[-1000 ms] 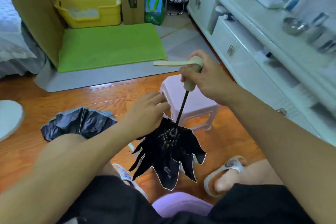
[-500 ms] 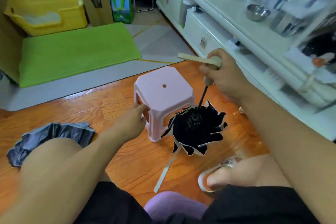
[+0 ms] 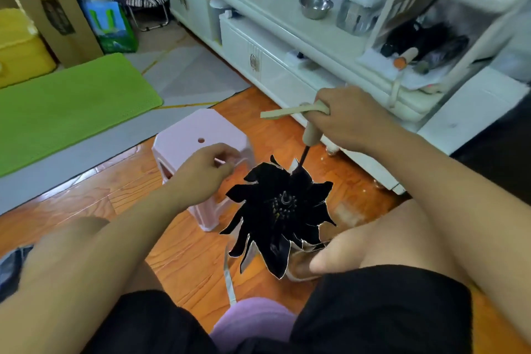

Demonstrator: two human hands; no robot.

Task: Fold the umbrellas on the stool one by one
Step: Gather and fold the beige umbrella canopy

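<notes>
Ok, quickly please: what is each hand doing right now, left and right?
Left hand: fingers curled, pinching what looks like a thin pale strap; blurred, so not certain.
Right hand: grips the umbrella handle, canopy hanging down.

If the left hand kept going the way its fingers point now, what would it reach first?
Probably the black umbrella canopy: the left hand points right toward its upper folds, with the pink stool behind it. Depth is unclear, so it might pass over the fabric.

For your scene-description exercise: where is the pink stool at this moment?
In the head view the pink stool stands on the wooden floor left of centre, behind the left hand and left of the black umbrella hanging from the right hand.
</notes>
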